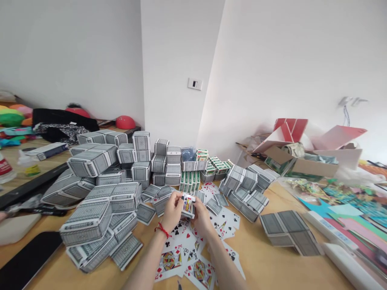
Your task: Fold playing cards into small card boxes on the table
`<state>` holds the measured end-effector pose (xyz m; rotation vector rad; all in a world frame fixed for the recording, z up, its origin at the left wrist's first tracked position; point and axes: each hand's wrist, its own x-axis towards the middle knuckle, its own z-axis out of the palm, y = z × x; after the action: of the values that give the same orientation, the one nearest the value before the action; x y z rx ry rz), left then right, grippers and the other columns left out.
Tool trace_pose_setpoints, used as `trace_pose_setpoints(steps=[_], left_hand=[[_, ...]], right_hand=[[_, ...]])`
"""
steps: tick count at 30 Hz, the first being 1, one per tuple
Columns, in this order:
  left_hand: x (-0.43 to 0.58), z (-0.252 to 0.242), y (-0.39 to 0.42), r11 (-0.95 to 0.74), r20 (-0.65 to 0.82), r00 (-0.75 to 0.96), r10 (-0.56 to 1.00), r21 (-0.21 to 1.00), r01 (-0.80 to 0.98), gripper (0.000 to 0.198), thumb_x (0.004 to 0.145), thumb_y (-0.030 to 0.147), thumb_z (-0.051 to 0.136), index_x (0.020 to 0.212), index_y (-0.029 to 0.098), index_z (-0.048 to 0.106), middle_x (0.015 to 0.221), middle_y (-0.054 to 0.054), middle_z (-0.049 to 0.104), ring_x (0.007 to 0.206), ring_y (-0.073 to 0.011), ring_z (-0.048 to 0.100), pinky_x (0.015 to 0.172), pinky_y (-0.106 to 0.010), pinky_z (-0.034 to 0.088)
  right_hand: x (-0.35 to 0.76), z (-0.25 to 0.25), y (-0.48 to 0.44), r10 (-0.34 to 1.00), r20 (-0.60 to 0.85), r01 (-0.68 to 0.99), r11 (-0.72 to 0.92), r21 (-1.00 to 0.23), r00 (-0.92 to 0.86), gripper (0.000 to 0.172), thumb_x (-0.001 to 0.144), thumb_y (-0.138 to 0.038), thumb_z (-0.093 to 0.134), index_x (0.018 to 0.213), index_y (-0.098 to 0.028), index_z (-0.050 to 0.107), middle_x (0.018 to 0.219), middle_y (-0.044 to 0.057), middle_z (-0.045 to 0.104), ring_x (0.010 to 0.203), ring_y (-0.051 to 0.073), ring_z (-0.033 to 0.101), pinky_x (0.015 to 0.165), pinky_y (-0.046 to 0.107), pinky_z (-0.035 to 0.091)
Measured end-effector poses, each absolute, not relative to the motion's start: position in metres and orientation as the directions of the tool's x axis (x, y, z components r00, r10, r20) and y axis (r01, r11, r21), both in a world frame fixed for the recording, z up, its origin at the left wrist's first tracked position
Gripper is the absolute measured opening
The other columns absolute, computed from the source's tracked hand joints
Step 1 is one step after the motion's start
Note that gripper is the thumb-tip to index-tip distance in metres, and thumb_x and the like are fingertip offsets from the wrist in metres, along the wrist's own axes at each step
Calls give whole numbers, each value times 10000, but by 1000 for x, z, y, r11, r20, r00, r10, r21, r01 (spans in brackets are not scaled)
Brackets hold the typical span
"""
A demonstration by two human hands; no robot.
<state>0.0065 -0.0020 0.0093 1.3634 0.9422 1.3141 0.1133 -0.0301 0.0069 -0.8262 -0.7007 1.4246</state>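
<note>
In the middle of the head view, a playing card with a face-card print (188, 204) is held between my two hands. My left hand (172, 211), with a red cord on the wrist, grips its left side. My right hand (202, 217) has its fingers closed on the right side. White edges below the card suggest several cards together, but I cannot tell how many. Under my forearms lie loose playing cards (199, 270), face up and overlapping. Grey-backed cards (146, 213) lie just beyond my hands, some of them folded.
Stacked grey blocks made of cards (87, 221) rise at the left, with more blocks (248, 197) to the right. Green-and-white card boxes (189, 181) stand at the back. A folded grey piece (290, 231), a white power strip (331, 229) and an open cardboard box (314, 167) are on the right.
</note>
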Motion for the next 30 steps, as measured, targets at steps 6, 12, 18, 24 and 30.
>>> trace_pose_setpoints(steps=[6,12,18,24,30], left_hand=[[7,7,-1,-189,205,120,971,973,-131,102,737,282,470,791,196,459,664,34,531,565,-112,500,521,-218,401],[9,12,-2,-123,155,188,970,977,-171,54,688,226,454,731,192,452,589,60,488,512,-91,447,488,-194,358],[12,15,-4,-97,133,163,978,973,-211,33,658,206,436,685,198,420,522,84,404,457,-76,373,451,-180,318],[12,15,-4,-94,125,171,977,980,-177,38,646,218,433,667,193,452,516,80,393,436,-76,357,436,-186,290],[12,15,-4,-186,193,108,975,980,-68,111,647,219,405,589,182,491,505,55,408,445,-88,360,435,-201,285]], right_hand=[[112,6,-29,992,-77,-524,-12,-851,101,84,666,-245,499,740,-214,525,558,-55,481,453,108,419,414,193,317],[115,5,-31,992,-45,-496,21,-868,121,131,654,-209,458,760,-218,535,579,-47,473,471,114,419,407,198,327],[113,4,-30,991,-55,-498,13,-867,122,209,629,-199,437,812,-221,536,631,-34,501,470,118,438,378,199,331],[111,3,-30,992,-58,-567,15,-823,110,108,615,-168,472,696,-206,534,563,-45,493,429,102,437,371,188,340],[109,5,-31,990,-114,-630,-35,-776,86,70,621,-197,518,688,-204,536,520,-48,524,405,99,454,357,174,330]])
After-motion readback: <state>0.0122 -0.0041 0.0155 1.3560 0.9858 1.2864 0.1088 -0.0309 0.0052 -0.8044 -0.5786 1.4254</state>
